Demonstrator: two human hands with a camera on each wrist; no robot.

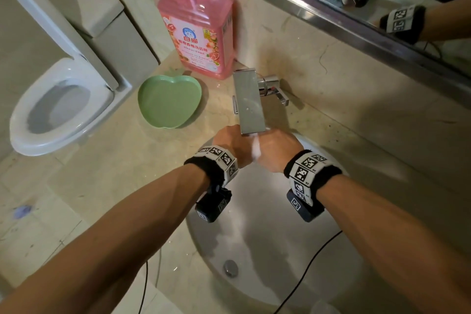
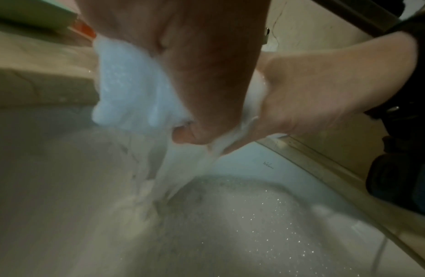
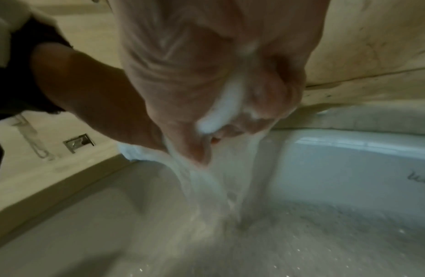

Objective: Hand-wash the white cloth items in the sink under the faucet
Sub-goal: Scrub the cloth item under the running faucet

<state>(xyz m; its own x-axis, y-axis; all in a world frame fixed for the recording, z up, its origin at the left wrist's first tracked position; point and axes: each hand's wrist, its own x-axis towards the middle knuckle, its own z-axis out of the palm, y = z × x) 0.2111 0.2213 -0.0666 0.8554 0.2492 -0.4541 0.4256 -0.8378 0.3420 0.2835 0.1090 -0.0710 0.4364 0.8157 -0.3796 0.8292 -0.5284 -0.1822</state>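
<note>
Left hand (image 1: 230, 141) and right hand (image 1: 276, 146) both clench the sudsy white cloth (image 2: 135, 90) beneath the flat steel faucet (image 1: 248, 102); squeezing should stay in the stream, low over the white basin sink (image 1: 267, 250).

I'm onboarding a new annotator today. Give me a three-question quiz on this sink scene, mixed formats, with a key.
1. True or false: the green dish holds the white cloth.
2. The pink bottle stands: A) in the sink; B) on the counter behind the green dish; C) on the toilet.
3. Fill in: both the left hand and the right hand grip the cloth under the ____.

Key: 1 false; 2 B; 3 faucet.
</note>
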